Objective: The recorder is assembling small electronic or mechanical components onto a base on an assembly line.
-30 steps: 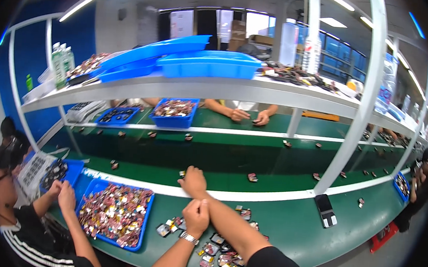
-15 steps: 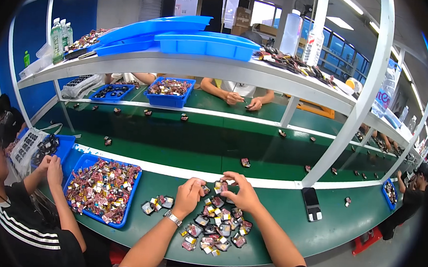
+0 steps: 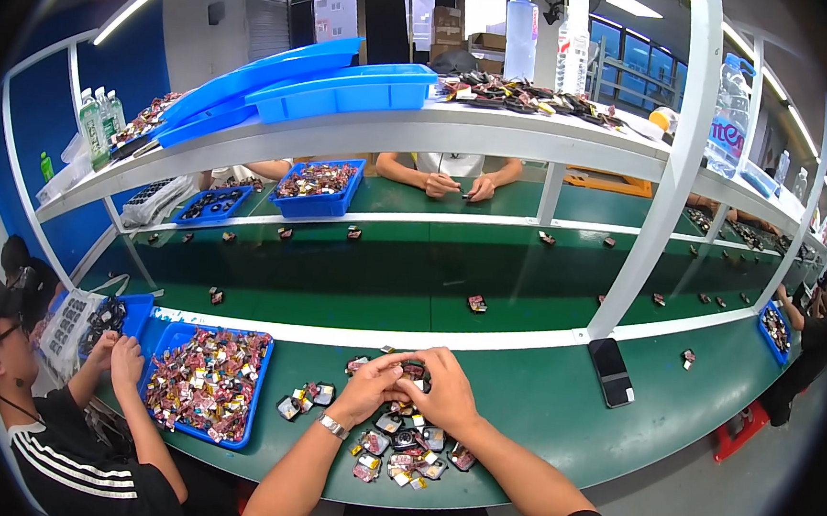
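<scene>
My left hand [image 3: 369,391] and my right hand [image 3: 443,391] meet above a pile of small electronic modules [image 3: 407,440], black casings with reddish boards, silver faces and yellow tape. The left fingers are closed, with the thumb against the fingertips. My right fingers arch over and the thumb reaches across to the left hand. Whatever sits between the fingertips is hidden. Part of the pile lies under both hands. A few more modules [image 3: 306,399] rest to the left of my left wrist.
A blue tray [image 3: 257,410] heaped with small boards stands at my left, beside a co-worker [image 3: 66,425] handling parts. A phone [image 3: 611,372] lies at right. A white shelf post [image 3: 663,180] rises behind it. Scattered modules [image 3: 476,304] lie on the dark green strip beyond the white rail.
My hands have come together; the right hand moved left, and its fingers now arch over. The module seen in its fingers is now hidden. The whole view has shifted slightly.
</scene>
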Available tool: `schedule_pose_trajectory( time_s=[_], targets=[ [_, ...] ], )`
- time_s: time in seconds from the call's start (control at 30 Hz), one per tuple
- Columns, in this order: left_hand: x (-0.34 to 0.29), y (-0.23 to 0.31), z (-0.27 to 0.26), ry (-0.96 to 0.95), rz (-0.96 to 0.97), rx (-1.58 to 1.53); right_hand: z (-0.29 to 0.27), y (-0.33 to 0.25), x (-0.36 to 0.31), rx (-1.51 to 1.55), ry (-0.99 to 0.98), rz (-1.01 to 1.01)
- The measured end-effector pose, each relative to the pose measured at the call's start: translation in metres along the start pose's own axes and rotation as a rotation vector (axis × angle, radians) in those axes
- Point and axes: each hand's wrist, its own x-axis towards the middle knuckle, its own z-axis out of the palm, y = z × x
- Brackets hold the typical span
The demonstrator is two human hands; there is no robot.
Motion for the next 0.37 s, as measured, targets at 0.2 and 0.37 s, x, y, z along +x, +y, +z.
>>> schedule_pose_trajectory(
  time_s=[0.2, 0.37],
  targets=[
    [0.002, -0.001, 0.003, 0.016, 0.018, 0.043, 0.001, 0.009, 0.002, -0.074, -0.025, -0.044],
    [0.002, -0.001, 0.007, 0.032, 0.061, -0.014, 0.005, 0.014, 0.003, -0.135, 0.035, -0.161]
  ],
)
